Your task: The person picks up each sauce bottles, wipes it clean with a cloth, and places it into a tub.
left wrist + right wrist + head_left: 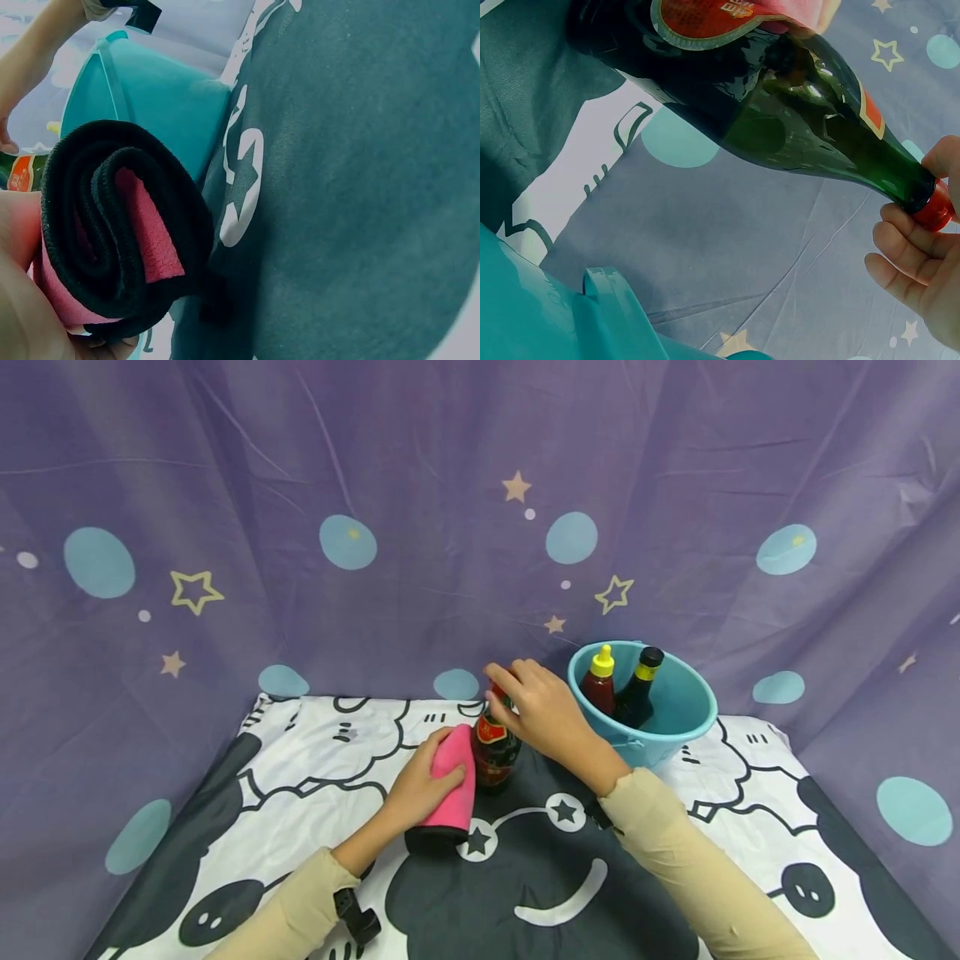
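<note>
My left hand (423,783) grips a rolled pink cloth (453,785) with a black edge, and its coiled black end (120,232) faces the left wrist camera. The upper part of the roll lies right beside a dark green glass sauce bottle (497,752) with a red and gold label. This bottle stands upright on the sheet. At its top, the thumb and fingers of my right hand (543,706) pinch the red cap (934,208). Most of the cap is hidden by the hand in the head view.
To the right stands a light blue bucket (682,727). Inside lean a red sauce bottle (600,681) with a yellow nozzle and a dark bottle (637,693) with a black cap. A purple curtain (450,610) hangs behind the patterned sheet (315,768).
</note>
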Demonstrator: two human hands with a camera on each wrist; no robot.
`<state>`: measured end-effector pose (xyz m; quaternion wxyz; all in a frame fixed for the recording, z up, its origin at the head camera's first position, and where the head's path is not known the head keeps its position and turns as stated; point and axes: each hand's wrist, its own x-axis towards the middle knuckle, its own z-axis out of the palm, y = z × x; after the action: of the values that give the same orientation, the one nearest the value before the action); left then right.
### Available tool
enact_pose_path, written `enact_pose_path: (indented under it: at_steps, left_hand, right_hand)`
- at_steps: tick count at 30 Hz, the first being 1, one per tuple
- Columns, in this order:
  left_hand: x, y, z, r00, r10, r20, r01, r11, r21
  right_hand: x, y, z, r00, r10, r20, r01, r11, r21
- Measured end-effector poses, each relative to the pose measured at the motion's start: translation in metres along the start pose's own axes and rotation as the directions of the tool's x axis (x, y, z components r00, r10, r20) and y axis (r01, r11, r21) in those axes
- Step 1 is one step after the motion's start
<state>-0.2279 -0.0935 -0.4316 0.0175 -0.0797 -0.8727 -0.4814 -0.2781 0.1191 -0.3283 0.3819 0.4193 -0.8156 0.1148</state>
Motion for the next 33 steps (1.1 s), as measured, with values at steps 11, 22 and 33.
enact_pose_path:
  at_steps: [11, 22, 33]
  left_hand:
    - [-0.004, -0.005, -0.002, 0.999, -0.029, 0.028, 0.025, 0.993, 0.114]
    - [-0.001, -0.004, -0.011, 0.999, 0.009, -0.033, -0.003, 0.987, 0.161]
    - [0.002, 0.029, -0.039, 0.992, 0.051, -0.118, -0.053, 0.999, -0.012]
  right_hand:
    - [-0.001, -0.002, -0.001, 1.000, 0.007, 0.005, -0.007, 1.000, -0.001]
    - [0.000, -0.001, 0.000, 1.000, 0.007, 0.013, -0.007, 1.000, -0.005]
    - [0.001, 0.003, -0.006, 0.997, -0.012, 0.075, 0.007, 0.998, 0.058]
